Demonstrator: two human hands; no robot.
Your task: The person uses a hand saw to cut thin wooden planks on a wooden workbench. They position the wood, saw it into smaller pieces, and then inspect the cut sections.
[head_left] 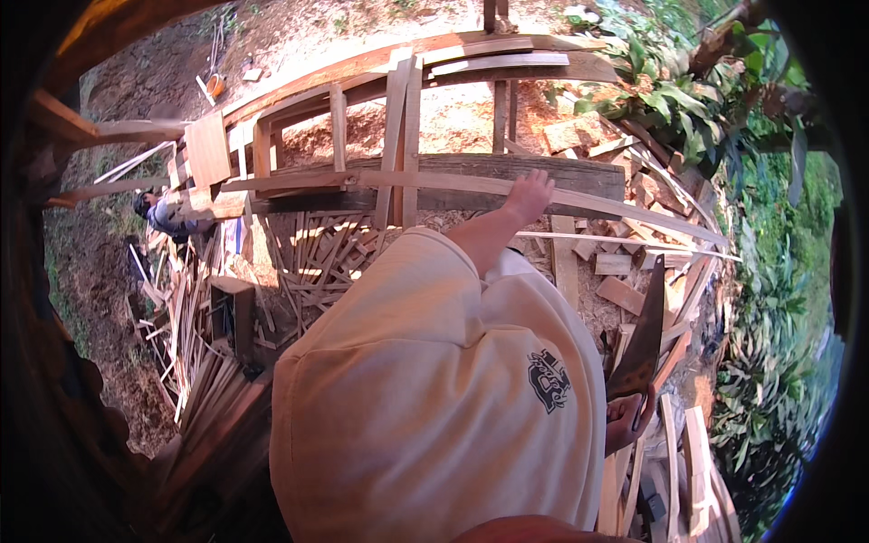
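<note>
My left hand [529, 195] reaches forward and lies on a long, thin, pale wooden strip [434, 184], fingers curled over its upper edge. The strip runs across a thick weathered beam [471, 167] on a rough timber frame [398, 109]. My right hand [629, 418] hangs low at my right side, closed around the handle of a dark, broad blade [643, 339] that points up and away from me. My cream shirt [425, 398] fills the middle of the view and hides the ground under me.
Offcuts and slats [317, 253] litter the sawdust-covered ground below the frame. More planks are heaped at the left [195, 362] and right [674, 452]. Another person [161, 215] crouches at the far left. Green shrubs [715, 100] border the right side.
</note>
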